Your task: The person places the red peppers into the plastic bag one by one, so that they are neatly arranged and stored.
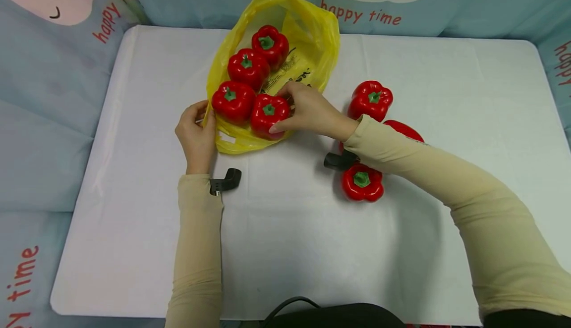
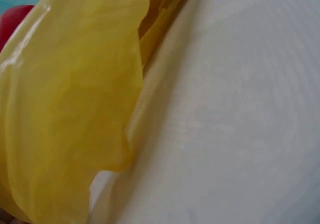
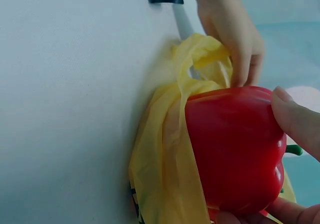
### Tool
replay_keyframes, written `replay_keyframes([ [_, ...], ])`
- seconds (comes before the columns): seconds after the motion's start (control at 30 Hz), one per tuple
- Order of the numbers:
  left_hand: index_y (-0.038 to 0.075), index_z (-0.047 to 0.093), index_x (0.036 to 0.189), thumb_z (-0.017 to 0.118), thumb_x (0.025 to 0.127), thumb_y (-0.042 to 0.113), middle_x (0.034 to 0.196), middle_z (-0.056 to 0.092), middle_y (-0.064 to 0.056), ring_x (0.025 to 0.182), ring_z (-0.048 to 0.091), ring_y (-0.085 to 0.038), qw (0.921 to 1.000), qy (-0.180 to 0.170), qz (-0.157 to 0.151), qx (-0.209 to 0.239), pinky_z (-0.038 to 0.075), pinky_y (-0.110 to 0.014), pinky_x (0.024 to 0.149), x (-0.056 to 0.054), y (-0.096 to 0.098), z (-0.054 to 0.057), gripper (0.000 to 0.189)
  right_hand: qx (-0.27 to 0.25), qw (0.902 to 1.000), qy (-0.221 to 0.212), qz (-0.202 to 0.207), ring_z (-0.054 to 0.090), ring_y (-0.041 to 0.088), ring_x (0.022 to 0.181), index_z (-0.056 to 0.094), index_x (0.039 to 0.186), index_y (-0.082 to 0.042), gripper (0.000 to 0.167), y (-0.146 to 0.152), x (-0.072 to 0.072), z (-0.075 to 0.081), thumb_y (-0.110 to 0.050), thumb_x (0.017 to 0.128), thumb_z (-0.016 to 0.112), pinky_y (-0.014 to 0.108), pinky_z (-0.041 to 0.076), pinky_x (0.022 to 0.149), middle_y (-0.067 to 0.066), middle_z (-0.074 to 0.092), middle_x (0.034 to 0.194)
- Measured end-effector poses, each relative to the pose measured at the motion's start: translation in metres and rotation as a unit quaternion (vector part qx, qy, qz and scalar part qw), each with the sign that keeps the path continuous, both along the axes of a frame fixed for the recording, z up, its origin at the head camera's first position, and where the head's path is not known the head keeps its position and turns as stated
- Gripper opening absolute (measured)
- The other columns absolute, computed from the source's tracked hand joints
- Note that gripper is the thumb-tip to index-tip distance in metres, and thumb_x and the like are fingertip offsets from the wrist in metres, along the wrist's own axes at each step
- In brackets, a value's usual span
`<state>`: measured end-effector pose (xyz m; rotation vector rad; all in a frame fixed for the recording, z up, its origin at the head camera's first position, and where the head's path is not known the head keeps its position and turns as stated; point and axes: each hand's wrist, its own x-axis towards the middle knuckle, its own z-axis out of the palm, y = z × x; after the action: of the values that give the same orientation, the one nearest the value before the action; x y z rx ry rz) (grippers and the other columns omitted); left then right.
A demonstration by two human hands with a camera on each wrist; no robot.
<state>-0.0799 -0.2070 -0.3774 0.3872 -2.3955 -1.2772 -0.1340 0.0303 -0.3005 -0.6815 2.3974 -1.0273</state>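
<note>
A yellow plastic bag (image 1: 327, 35) lies wide open on the table, several red bell peppers with green stems inside it. My right hand (image 1: 310, 110) grips one bell pepper (image 1: 269, 115) at the bag's near side, thumb in front and fingers behind. In the right wrist view that bell pepper (image 3: 235, 149) is between thumb and fingers, partly behind the bag's edge (image 3: 170, 129). At the bag's left edge, my left hand (image 1: 196, 132) pinches the plastic. The left wrist view is mostly the bag's yellow side (image 2: 70, 99); the hand barely shows there.
Right of the bag, more bell peppers lie on the white table (image 1: 276, 248): one at the back (image 1: 371, 100), one in front (image 1: 362, 183). Another red one (image 1: 403, 130) is partly hidden by my right forearm. A printed blue curtain (image 1: 192, 1) borders the table.
</note>
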Motion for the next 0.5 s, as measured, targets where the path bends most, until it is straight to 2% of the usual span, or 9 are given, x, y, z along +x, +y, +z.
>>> replay_keyframes([
  [0.5,-0.004,0.066,0.111,0.061,0.09,0.01,0.104,0.065,-0.017,0.092,0.06,-0.022,0.9999,0.008,0.01,-0.006,0.043,-0.017,0.076,0.0006,-0.0011,0.0013,0.025,0.005,0.9998,0.013,-0.015,0.053,0.017,0.103,0.05,0.122,-0.002,0.067,-0.0081,0.0011,-0.0012,-0.035,0.072,0.082,0.028,0.049,0.084,0.007,0.056,0.116],
])
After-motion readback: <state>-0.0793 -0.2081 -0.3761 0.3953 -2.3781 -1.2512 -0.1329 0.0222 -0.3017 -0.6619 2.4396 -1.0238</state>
